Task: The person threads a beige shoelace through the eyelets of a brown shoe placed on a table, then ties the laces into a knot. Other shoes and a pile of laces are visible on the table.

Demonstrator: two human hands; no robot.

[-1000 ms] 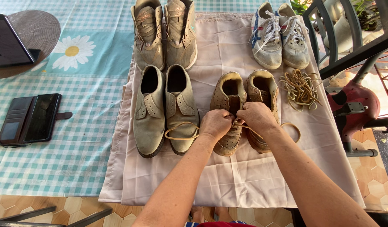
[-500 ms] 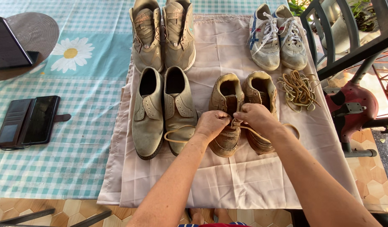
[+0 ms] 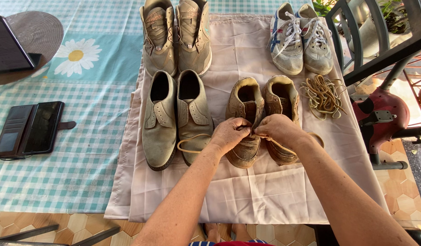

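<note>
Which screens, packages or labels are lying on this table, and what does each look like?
Tablet screen: far left edge, propped upright, dark rectangle, partly cut off.
Phone: left on the checked cloth, black screen, in an open dark wallet case.
No packages or signs show.

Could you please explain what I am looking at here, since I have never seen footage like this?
There is no machine: a person wears a camera on the head, so the single view looks down on their own bare arms. The left hand and right hand meet over a tan shoe, pinching its tan lace, which loops out to both sides. Its partner stands beside it. All this rests on a pale cloth over a checked tablecloth. Also there: grey suede shoes, grey sneakers, white sneakers, a heap of loose laces, and a phone case.
</note>
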